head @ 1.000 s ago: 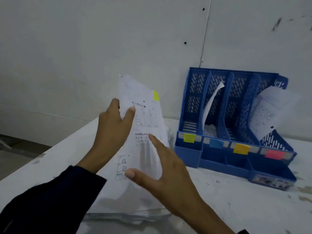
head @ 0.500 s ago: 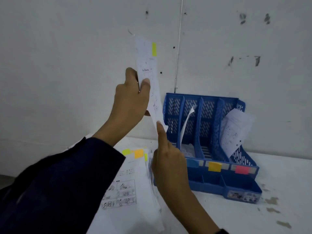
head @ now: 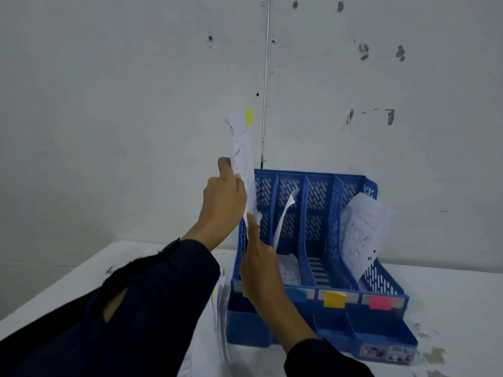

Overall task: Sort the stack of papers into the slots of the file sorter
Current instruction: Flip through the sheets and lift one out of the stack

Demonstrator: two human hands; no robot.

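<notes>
Blue perforated plastic forms the file sorter (head: 318,270), which stands on the white table (head: 449,308) against the far wall, its four slots marked along the near edge with coloured tabs. The left hand (head: 224,198) pinches a single printed sheet (head: 242,156) between thumb and fingers; the sheet stands edge-on and nearly upright above the far-left slot, a yellow-green sticky flag (head: 249,117) at its top corner. The right hand (head: 258,263) reaches up from below with its fingers straight, fingertips at the sheet's lower edge, steering rather than gripping. Whether the bottom edge is already inside the slot I cannot tell, as the hand covers it.

One sheet curls upward in the second slot (head: 284,216), another leans in the far-right slot (head: 363,235), and the remaining stack of papers (head: 220,317) lies on the table just left of the sorter, mostly hidden by the dark sleeve (head: 122,308).

The sheet is very light and limp, so it will likely buckle or catch on the divider if pushed from the top. A high pinch near one edge, with the other hand guiding the bottom corner in, suits it best, and a gentle hold avoids creasing.
</notes>
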